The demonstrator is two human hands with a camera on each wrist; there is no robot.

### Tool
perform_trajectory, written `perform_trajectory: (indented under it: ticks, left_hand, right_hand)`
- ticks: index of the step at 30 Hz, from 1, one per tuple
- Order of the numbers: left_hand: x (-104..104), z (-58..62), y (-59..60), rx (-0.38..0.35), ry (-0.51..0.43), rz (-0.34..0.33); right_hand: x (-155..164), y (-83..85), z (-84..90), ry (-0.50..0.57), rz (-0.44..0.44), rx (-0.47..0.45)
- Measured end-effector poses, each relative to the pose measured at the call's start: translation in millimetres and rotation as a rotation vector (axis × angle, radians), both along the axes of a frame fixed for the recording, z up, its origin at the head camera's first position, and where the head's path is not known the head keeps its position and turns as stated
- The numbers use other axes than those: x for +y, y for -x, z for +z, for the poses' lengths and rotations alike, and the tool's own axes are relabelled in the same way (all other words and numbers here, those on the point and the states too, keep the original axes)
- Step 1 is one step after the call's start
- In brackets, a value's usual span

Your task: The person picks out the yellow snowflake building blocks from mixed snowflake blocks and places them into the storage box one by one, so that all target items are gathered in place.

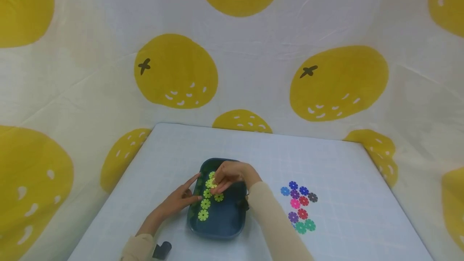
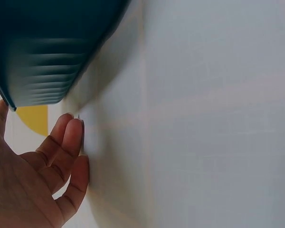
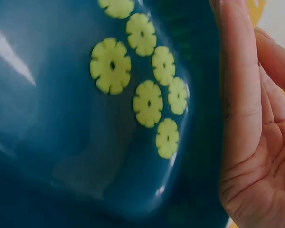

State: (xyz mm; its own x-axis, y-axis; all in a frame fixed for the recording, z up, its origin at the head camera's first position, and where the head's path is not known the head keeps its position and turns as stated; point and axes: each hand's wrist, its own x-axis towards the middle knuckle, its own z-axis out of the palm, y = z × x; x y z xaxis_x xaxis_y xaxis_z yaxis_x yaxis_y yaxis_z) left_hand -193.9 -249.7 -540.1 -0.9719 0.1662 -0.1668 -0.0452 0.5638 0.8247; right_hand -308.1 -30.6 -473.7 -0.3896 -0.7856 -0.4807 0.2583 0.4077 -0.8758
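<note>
My right hand (image 1: 227,177) covers the yellow discs (image 1: 209,183) at the tray's (image 1: 232,224) 12 o'clock end; pinch unclear. Left wrist view: tray blurred, cropped at 11 o'clock.

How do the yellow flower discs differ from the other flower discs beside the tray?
The yellow discs lie inside the blue tray; the mixed discs lie on the bare table. The yellow discs share one colour; the mixed discs are blue, purple, pink, red, green and dark. The right hand is at the yellow discs; no hand touches the mixed discs. Both have the same notched flower shape.
</note>
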Motion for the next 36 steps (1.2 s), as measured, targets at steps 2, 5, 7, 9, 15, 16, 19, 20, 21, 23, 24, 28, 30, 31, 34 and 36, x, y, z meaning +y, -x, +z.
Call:
perform_trajectory:
  ticks: [2, 5, 7, 9, 15, 16, 19, 20, 21, 23, 24, 28, 30, 31, 34, 36]
  left_hand:
    - [0.3, -0.3, -0.2, 0.006, -0.008, -0.009]
    - [1.3, 0.1, -0.3, 0.013, -0.014, -0.021]
    - [1.8, 0.1, -0.1, 0.018, -0.012, -0.023]
    - [2.1, 0.3, 0.0, 0.018, -0.002, -0.018]
    - [0.6, -0.5, 0.5, 0.028, 0.001, -0.017]
    - [0.3, -0.5, 0.6, 0.03, -0.002, -0.018]
    - [-0.7, -0.2, 0.3, 0.038, 0.0, -0.024]
    - [-1.0, 0.1, 0.1, 0.038, -0.001, -0.023]
    - [-1.4, 0.4, -0.2, 0.04, 0.0, -0.024]
    - [-2.2, 0.6, -0.4, 0.043, -0.001, -0.025]
    - [-2.7, 0.5, -0.5, 0.044, -0.002, -0.025]
    - [-4.3, -0.3, -0.5, 0.051, -0.006, -0.026]
    - [-3.6, 0.6, -1.1, 0.052, -0.008, -0.024]
    - [-3.1, 1.4, -1.6, 0.054, -0.008, -0.023]
    - [0.0, 7.2, -4.3, 0.052, -0.015, -0.016]
    - [2.3, 14.7, -6.9, 0.052, -0.018, -0.018]
  right_hand:
    - [-1.0, 0.3, -3.2, -0.005, 0.007, -0.011]
    - [-0.2, 0.0, -9.3, -0.046, 0.013, -0.024]
    - [1.1, -0.4, -13.2, -0.082, 0.017, -0.04]
    - [2.5, -1.0, -16.5, -0.116, 0.026, -0.043]
    - [2.3, -2.8, -22.0, -0.199, 0.103, -0.044]
    - [1.9, -3.0, -22.7, -0.215, 0.113, -0.041]
    - [0.8, -3.9, -23.7, -0.269, 0.133, -0.023]
    - [0.4, -4.2, -24.0, -0.289, 0.143, -0.014]
    - [-0.1, -4.5, -24.3, -0.309, 0.153, -0.002]
    - [-1.2, -5.1, -24.4, -0.343, 0.173, 0.021]
    - [-1.9, -5.3, -24.4, -0.356, 0.185, 0.032]
    - [-4.6, -5.7, -24.0, -0.4, 0.216, 0.063]
    - [-4.9, -5.6, -24.1, -0.417, 0.216, 0.079]
    - [-5.1, -5.5, -24.5, -0.426, 0.214, 0.086]
    - [-5.6, -5.4, -25.8, -0.452, 0.208, 0.097]
    - [-6.2, -5.1, -26.3, -0.471, 0.209, 0.098]
